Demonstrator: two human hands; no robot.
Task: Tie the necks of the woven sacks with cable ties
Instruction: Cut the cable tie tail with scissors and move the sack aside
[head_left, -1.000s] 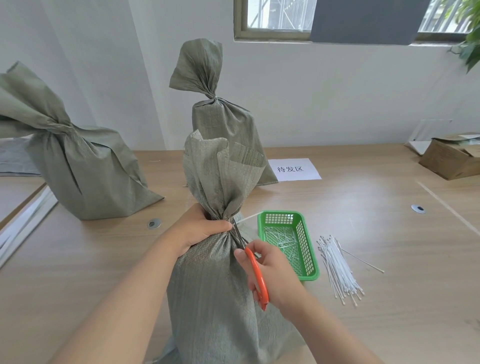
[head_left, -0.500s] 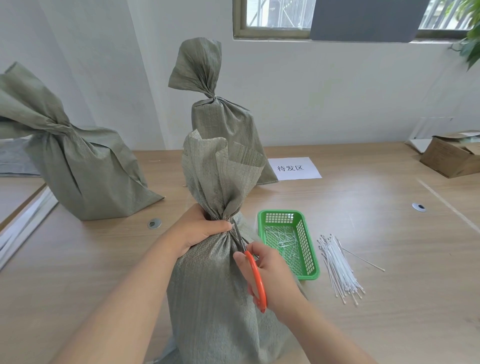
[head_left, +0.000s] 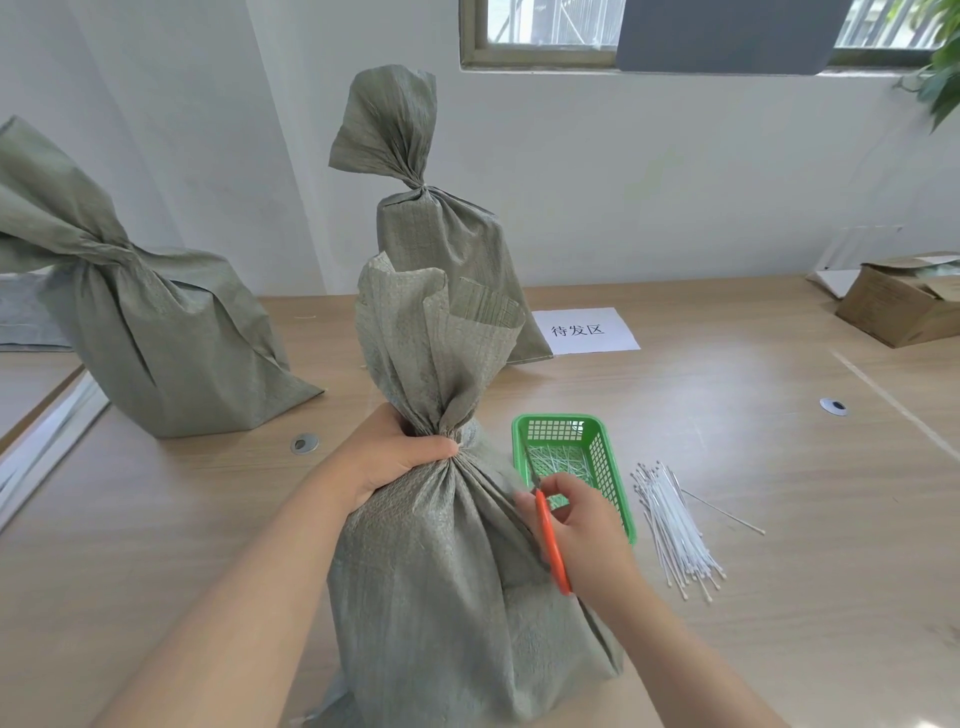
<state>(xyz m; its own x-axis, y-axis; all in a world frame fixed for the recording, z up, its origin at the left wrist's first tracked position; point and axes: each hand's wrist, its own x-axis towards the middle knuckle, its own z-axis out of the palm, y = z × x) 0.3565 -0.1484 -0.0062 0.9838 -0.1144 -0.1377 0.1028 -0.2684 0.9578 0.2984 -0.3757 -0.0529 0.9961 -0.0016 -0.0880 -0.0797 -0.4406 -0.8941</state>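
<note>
Sack (head_left: 441, 597) stands upright on the wooden table (head_left: 753, 519), near centre, neck gathered and cinched about two-thirds up; open top flares above the pinch. Left hand (head_left: 395, 457) wrapped closed around the neck from the left, thumb across the front of the gather. Right hand (head_left: 582, 535) just right of the sack body, below neck level, fingers curled shut on orange-handled scissors (head_left: 553, 545); blade tips point up-left over the near-left corner of the green basket (head_left: 613, 478). Cannot tell whether the blades are parted.

Basket sits touching or just beside the sack's right flank, with white offcuts inside. Loose bundle of white cable ties (head_left: 675, 525) lies right of the basket, one stray tie angled off to the right.

Two tied sacks: one far centre (head_left: 441, 244) directly behind the working sack, one far left (head_left: 156, 332). Paper label (head_left: 587, 330) far, right of the far sack. Cardboard box (head_left: 904, 306) at far right edge. Table seam runs along the left. Open tabletop: near left of the sack, and right of the ties.
</note>
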